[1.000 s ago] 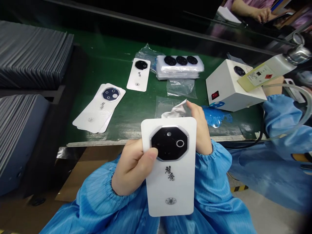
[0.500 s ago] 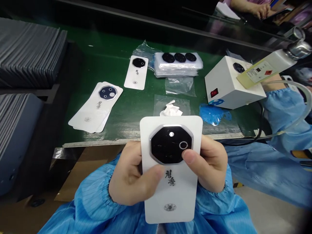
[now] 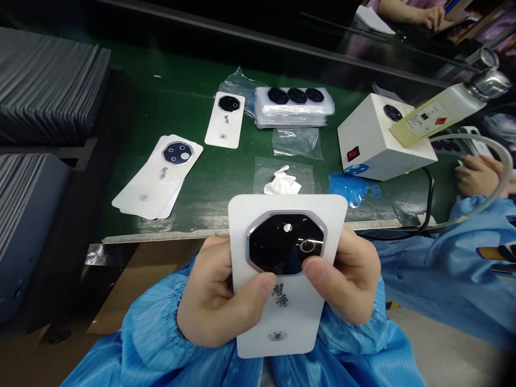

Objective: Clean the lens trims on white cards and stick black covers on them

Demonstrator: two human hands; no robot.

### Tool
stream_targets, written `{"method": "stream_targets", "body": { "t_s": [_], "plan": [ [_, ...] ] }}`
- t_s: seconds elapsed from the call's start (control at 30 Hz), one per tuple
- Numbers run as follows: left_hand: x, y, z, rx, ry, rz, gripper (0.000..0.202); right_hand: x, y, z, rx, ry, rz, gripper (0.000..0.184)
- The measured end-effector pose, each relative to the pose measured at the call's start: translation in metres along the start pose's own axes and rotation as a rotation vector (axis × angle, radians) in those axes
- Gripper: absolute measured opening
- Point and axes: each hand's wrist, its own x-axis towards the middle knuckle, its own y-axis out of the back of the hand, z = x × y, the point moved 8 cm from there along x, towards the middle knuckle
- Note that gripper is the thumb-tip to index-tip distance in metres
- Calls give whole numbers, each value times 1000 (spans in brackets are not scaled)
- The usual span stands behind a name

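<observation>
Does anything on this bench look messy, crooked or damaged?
Only mild untidiness. A crumpled white wipe sits on a clear plastic sheet, with blue film scraps in front of the white box. The white covers at left lie fanned, not squared. The back cover held by the left hand and right hand shows no damage.

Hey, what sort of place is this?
Likely a phone assembly line: the left hand and right hand hold a white back cover, more covers lie on a green belt, and workers wear blue sleeves.
</observation>
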Motion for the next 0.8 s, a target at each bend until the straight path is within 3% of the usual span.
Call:
{"method": "stream_targets", "body": {
  "t_s": [0.2, 0.67, 0.8],
  "plan": [
    [1, 4, -1, 44, 6, 42, 12, -1, -3, 0, -55, 5, 30, 19],
    [2, 0, -7, -5, 23, -5, 15, -2, -4, 7, 16, -77, 19, 17],
    [4, 0, -7, -45, 48, -2, 18, 0, -5, 7, 27, -46, 13, 17]
  ]
}}
